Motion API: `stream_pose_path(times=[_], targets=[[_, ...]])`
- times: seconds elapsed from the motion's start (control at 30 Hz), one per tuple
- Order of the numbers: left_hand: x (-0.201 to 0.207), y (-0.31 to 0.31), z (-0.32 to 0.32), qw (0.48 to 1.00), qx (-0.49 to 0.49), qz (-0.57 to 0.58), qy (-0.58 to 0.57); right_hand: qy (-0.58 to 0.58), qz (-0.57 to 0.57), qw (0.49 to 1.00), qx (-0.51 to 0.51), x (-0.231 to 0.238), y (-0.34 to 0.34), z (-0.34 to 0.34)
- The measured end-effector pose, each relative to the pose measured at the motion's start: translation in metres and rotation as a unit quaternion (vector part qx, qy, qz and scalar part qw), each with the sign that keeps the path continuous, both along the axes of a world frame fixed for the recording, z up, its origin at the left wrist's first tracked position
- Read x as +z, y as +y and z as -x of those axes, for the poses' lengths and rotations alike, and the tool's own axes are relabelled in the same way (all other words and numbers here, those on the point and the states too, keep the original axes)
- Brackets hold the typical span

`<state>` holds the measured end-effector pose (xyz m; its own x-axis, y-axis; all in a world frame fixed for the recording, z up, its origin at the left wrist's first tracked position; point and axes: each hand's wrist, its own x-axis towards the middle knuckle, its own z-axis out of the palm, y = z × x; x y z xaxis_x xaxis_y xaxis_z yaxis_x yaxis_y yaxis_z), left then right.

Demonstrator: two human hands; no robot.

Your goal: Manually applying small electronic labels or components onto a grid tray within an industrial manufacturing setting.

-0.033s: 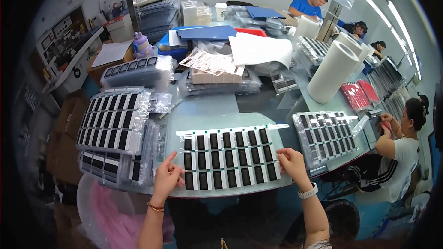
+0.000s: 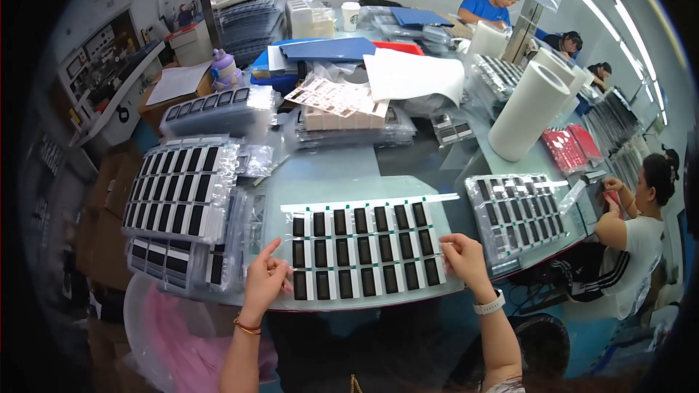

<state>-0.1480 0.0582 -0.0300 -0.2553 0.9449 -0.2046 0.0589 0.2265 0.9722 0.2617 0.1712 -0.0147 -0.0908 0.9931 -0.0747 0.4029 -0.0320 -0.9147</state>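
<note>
A clear sheet bearing three rows of black rectangular pieces, with white strips and small green tabs, lies flat on the table in front of me. My left hand pinches its left edge low down, thumb against curled fingers, while the index finger points up and away. At the right edge, my right hand has thumb and fingertips closed on the sheet's side. A long white strip runs along the sheet's far edge. Beneath it is a pale, translucent work surface.
Stacked trays of similar pieces stand close on my left, and another tray stack sits to the right. Farther back are white rolls, blue folders and a paper cup. A seated person works at the right.
The whole view has shifted very slightly. Both hands keep their places at the sheet's edges, and the sheet has not visibly moved on the table.
</note>
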Motion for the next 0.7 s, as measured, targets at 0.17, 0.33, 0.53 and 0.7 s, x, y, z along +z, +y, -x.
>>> stream_pose_path(times=[0.17, 0.33, 0.53, 0.7], targets=[[0.005, 0.003, -0.009, 1.0, -0.009, -0.007, 0.001, -0.127, -0.14, 0.982, 0.023, 0.04, -0.015, 0.005], [0.004, 0.0, -0.009, 1.0, -0.004, -0.009, -0.006, 0.438, -0.122, 0.868, 0.2, 0.164, -0.093, 0.049], [0.007, 0.002, -0.014, 1.0, 0.006, -0.027, -0.012, 0.721, -0.143, 0.615, 0.285, 0.184, -0.101, 0.074], [0.006, -0.004, -0.011, 1.0, 0.018, -0.022, -0.002, 0.754, -0.15, 0.582, 0.267, 0.189, -0.111, 0.082]])
